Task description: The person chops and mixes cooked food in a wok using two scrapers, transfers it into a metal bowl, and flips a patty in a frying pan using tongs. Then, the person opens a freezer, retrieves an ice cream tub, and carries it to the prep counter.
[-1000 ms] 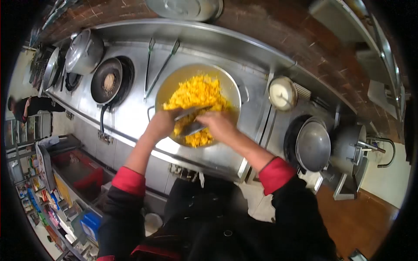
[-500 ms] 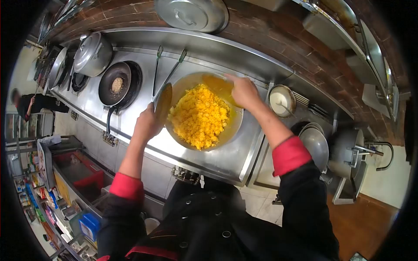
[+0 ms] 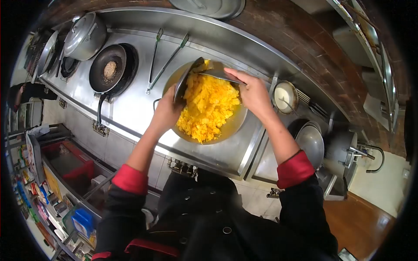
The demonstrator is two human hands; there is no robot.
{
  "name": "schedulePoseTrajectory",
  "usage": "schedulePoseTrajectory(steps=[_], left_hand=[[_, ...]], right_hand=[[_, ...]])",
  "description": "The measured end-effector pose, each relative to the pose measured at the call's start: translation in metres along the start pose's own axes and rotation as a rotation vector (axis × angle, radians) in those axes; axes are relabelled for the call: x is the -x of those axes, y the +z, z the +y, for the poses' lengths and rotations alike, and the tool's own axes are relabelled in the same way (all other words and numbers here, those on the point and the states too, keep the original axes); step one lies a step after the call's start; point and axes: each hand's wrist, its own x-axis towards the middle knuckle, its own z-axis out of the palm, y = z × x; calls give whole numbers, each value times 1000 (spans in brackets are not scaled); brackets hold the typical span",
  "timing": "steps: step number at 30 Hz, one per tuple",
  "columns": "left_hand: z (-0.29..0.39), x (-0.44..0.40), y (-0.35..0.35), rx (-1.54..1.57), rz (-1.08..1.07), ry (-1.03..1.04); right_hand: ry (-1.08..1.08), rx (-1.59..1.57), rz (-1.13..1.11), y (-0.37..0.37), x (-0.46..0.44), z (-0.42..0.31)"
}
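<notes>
Crumbly yellow food that looks like rice point(image 3: 207, 111) fills a wide round metal pan point(image 3: 237, 124) on the steel counter. My left hand point(image 3: 166, 112) is closed on the edge of a dark, thin, curved plate point(image 3: 186, 80), tilted steeply at the pan's left side. Closed on a second dark, thin plate point(image 3: 223, 75) is my right hand point(image 3: 253, 95), at the pan's far right. The two plates come together over the far part of the food, and some of it lies between them. Their full shapes are partly hidden.
Tongs point(image 3: 163, 65) lie left of the pan. Further left are a frying pan point(image 3: 101, 80) with a brown patty-like lump and a lidded pot point(image 3: 85, 37). A bowl point(image 3: 286, 96) of white contents and stacked bowls point(image 3: 310, 141) stand right, near a faucet point(image 3: 376, 158).
My left hand has moved right and inward over the pan with its plate. The right plate has tilted, and the two plates have come together around some of the yellow food.
</notes>
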Motion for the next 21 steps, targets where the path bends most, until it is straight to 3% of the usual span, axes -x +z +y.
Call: schedulePoseTrajectory(steps=[2,4,6,8,9,11,12,14,15,18,19,21], left_hand=[[6,9,-9,-21,-14,-9],[-6,6,-5,-49,-17,-9],[-51,-2,21,-329,-249,-50],[-68,-21,15,-385,-293,-38],[-69,-26,2,-377,-267,34],[-33,-22,-24,-232,-167,179],[-37,-22,-19,-231,-171,182],[-54,-18,-3,-403,-353,-82],[-65,-25,1,-459,-349,-97],[-18,-40,-30,-479,-431,-15],[-27,-42,-35,-375,-363,81],[-47,-29,-17,-396,-418,42]], right_hand=[[51,-19,-1,0,9,-13],[251,28,-15,17,20,-15],[350,176,-196,69,39,41],[382,197,-273,65,29,24],[385,197,-276,56,28,14],[47,62,-21,35,35,-17],[50,63,-18,49,48,0],[-8,243,-82,89,81,45],[100,228,-92,95,82,38],[111,172,-82,64,61,5],[127,121,-19,48,57,-26],[169,140,-70,83,93,8]])
